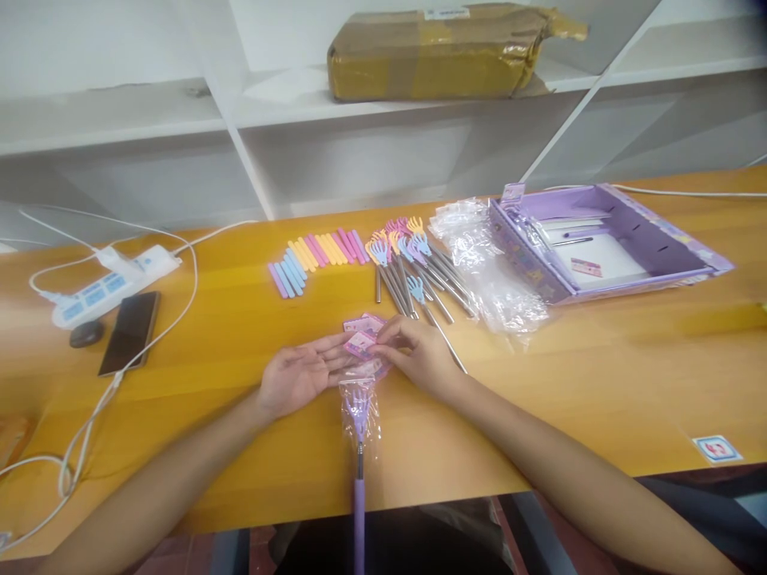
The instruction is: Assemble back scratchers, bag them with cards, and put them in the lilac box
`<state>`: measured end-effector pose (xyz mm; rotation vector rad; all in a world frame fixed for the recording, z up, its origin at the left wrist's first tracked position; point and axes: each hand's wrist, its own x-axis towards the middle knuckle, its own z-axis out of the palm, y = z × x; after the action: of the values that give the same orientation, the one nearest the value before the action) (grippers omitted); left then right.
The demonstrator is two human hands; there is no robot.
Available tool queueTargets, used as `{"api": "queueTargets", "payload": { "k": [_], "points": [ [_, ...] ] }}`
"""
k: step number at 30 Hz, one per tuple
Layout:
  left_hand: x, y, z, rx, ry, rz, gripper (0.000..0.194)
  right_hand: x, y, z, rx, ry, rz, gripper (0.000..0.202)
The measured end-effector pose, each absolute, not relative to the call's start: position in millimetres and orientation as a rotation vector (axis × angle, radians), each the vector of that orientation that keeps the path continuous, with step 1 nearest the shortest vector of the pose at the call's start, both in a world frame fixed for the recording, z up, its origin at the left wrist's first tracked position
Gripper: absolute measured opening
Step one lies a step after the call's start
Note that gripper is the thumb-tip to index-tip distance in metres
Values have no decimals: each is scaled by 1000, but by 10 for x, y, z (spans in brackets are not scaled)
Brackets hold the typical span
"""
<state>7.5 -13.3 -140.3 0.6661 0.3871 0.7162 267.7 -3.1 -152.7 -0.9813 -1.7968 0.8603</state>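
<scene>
Right hand (pixel 421 355) pinched a card (pixel 360 345) at the left hand's (pixel 298 375) fingertips

The left hand was palm up, fingers stretched toward the right hand; the right thumb and forefinger gripped the card's edge. More cards (pixel 361 323) showed around the fingertips, partly hidden. Just nearer the person than the fingers was a scratcher (pixel 359 511), its clawed head bagged (pixel 372 427) and pointing away, its long axis running toward the body. Beyond the fingers lay other scratchers (pixel 413 252) and, to their left, tubes (pixel 328 248).
</scene>
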Motion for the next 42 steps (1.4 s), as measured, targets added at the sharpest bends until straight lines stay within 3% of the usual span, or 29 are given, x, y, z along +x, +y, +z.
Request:
{"api": "queueTargets", "payload": {
  "k": [3, 7, 11, 42],
  "points": [
    [80, -141, -1415, 653, 368, 705, 70, 2704, -8, -1503, -940, -1937, 754, 15],
    [98, -149, -1399, 676, 359, 695, 70, 2710, -15, -1497, -805, -2106, 570, 35],
    [115, -170, -1378, 717, 385, 687, 69, 2707, -46, -1532, -774, -2212, 486, 40],
    [129, -177, -1377, 804, 402, 734, 63, 2630, -166, -1415, -841, -2056, 767, 30]
  ]
}}
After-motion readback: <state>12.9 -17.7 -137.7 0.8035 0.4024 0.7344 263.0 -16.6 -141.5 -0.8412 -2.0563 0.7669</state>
